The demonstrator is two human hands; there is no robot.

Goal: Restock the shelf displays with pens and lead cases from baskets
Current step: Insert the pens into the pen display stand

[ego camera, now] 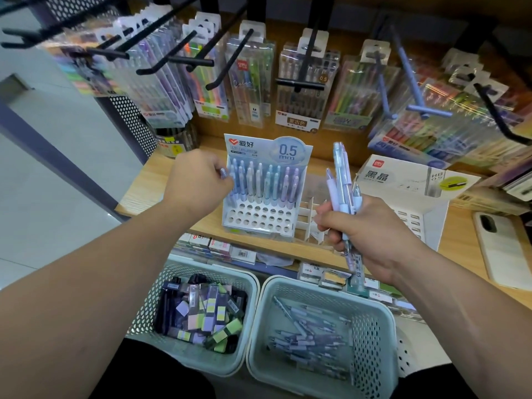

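Landmark: white cardboard pen stand with round holes [264, 217] on the wooden shelf [149, 180]; pens stand in its back rows.
Your left grip [198, 182]: closed round one pale lilac pen [223, 172], at the stand's left edge.
Your right grip [371, 237]: clasping an upright bundle of pastel blue and lilac pens [342, 180], just right of the stand.
Pale green perforated plastic basket [371, 341]: below the stand, to the right; holds loose pens [308, 335].
Matching second basket [149, 300]: below the stand, to the left; holds small rectangular lead cases [201, 315].
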